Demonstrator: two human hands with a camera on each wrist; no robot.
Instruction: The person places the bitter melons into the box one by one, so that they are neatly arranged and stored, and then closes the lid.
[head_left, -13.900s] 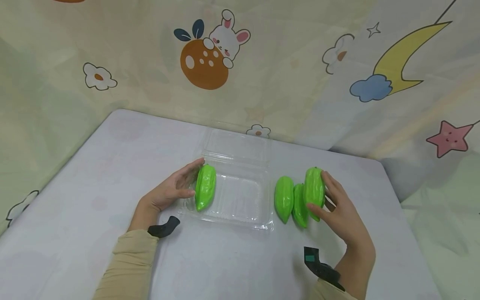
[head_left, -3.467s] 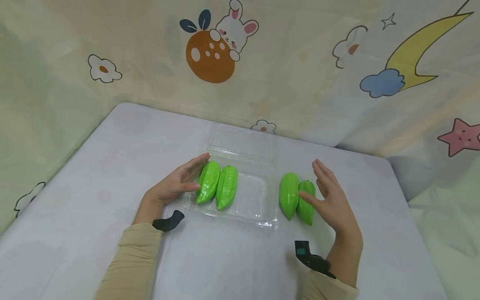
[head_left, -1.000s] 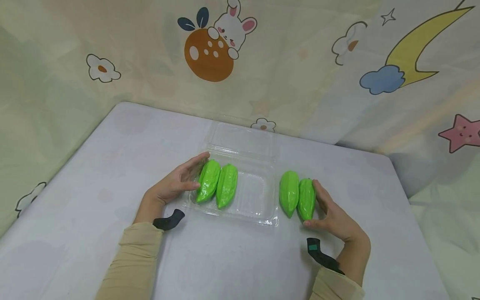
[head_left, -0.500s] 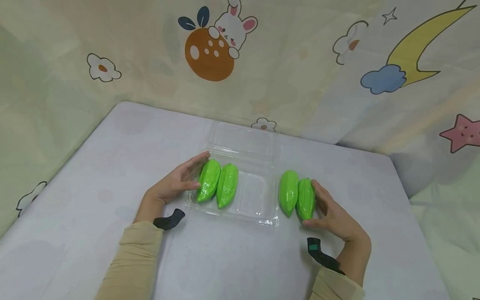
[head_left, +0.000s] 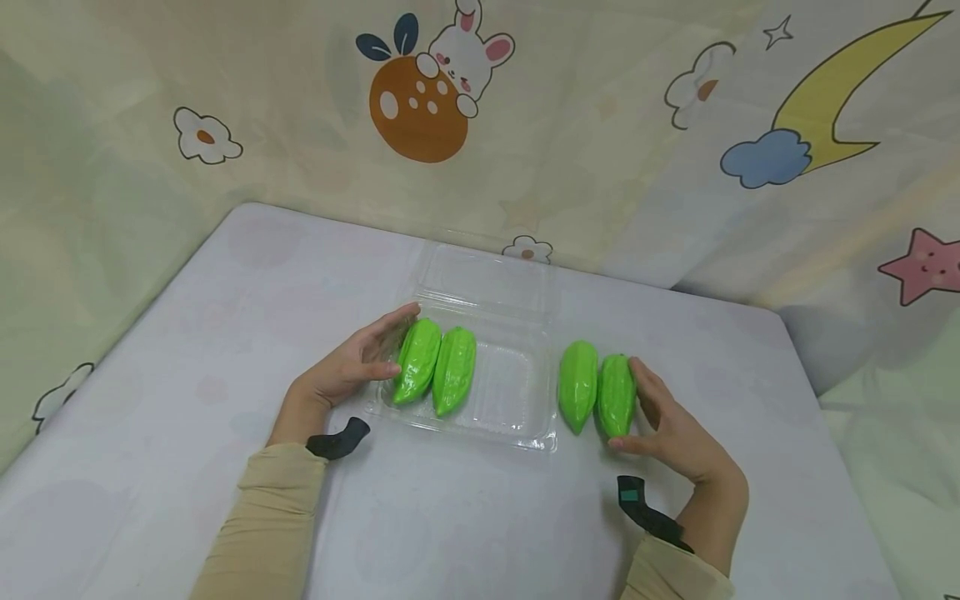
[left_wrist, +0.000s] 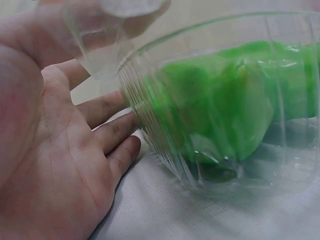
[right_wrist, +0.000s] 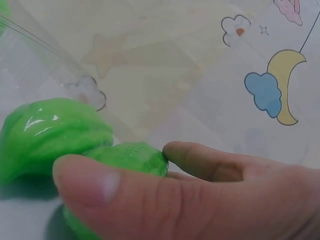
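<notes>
My left hand point(head_left: 348, 367) rests against the left side of a clear hinged plastic container point(head_left: 502, 437), its fingers extended and touching the wall in the left wrist view. Two glossy, ribbed green fruits point(head_left: 454, 372) lie side by side inside, pointed ends toward me. Outside, right of the container, two more such fruits lie on the table. My right hand point(head_left: 675, 425) pinches the rightmost green fruit point(head_left: 617, 396) lengthwise, thumb at its near tip and fingers at its far end. Its neighbour point(head_left: 577, 387) lies just to the left, untouched. In the right wrist view my thumb point(right_wrist: 85, 182) covers part of the pinched fruit.
The container's transparent lid point(head_left: 483, 279) lies folded back toward the table's far edge. A pale cloth covers the table point(head_left: 450, 525). Behind it hangs a curtain point(head_left: 300, 83) printed with cartoons. Black camera mounts point(head_left: 339, 439) sit at both wrists.
Since the earliest frame, a second fruit has come into the container. In the last half second, my right hand has shifted the rightmost fruit slightly right. The left hand stays still.
</notes>
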